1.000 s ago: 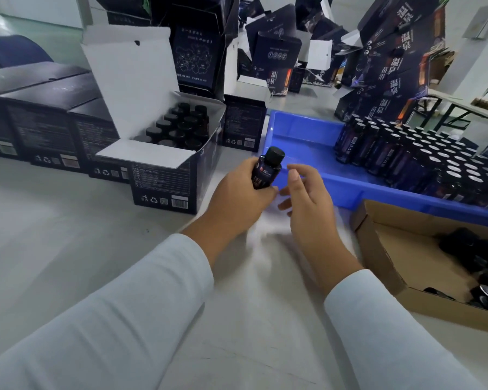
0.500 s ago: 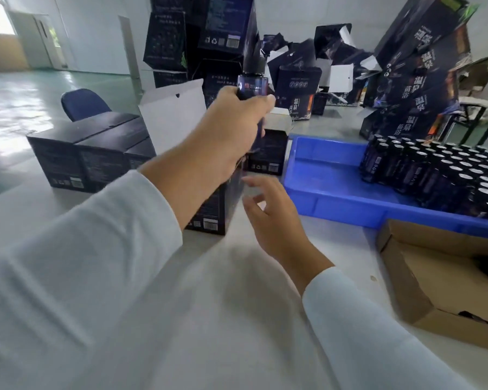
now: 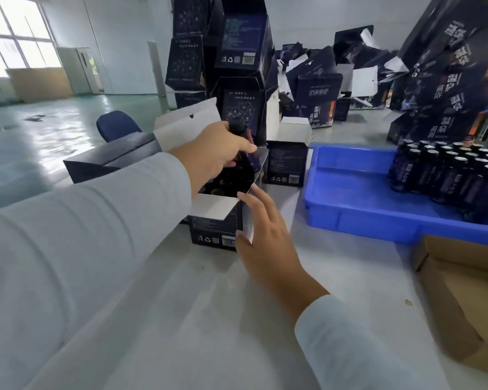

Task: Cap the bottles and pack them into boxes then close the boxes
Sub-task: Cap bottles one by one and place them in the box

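Left hand [image 3: 217,153] wrapped around a capped bottle [image 3: 241,142], held over the open box [image 3: 223,218] on the counter [image 3: 181,319], apparently about to go in. Right hand [image 3: 265,235] with fingers straight, touching the box's near right corner and side flap, holding nothing. Best lowered upright into a free slot, cap up, with the right hand steadying the box and keeping the flap clear of the opening. Inside the box, dark round caps of bottles already packed, though count and free slots hard to make out behind the hand and blur. Blue tray [image 3: 358,218] to the right, with a dense cluster of upright bottles [image 3: 451,173] at its far right end. Brown cardboard box [image 3: 448,302] at the right edge, contents out of view.
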